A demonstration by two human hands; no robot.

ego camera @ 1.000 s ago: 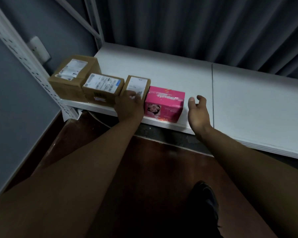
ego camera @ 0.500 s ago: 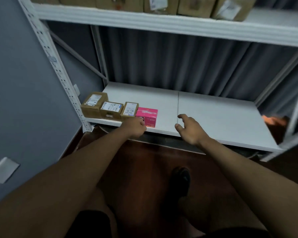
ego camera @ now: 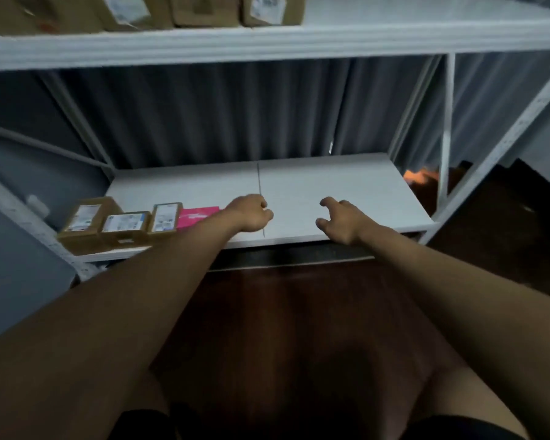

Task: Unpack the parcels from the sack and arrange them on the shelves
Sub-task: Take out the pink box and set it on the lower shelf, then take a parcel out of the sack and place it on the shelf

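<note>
Three brown cardboard parcels with white labels (ego camera: 86, 222) (ego camera: 124, 225) (ego camera: 165, 217) stand in a row at the left front of the lower white shelf (ego camera: 331, 185). A pink box (ego camera: 197, 212) sits right of them, partly hidden by my left forearm. My left hand (ego camera: 251, 214) hovers over the shelf's middle seam, fingers curled into a fist, holding nothing. My right hand (ego camera: 340, 220) is over the shelf's front edge further right, its fingers spread and bent, empty. Neither hand touches a parcel.
The upper shelf (ego camera: 299, 42) carries several more cardboard parcels (ego camera: 267, 7). White uprights (ego camera: 445, 128) frame the right end, and an orange thing (ego camera: 421, 177) shows behind them. A grey curtain hangs at the back. Dark wooden floor lies below.
Both hands have left the pink box and moved right along the lower shelf. My view has pulled back and risen, bringing the upper shelf into sight.
</note>
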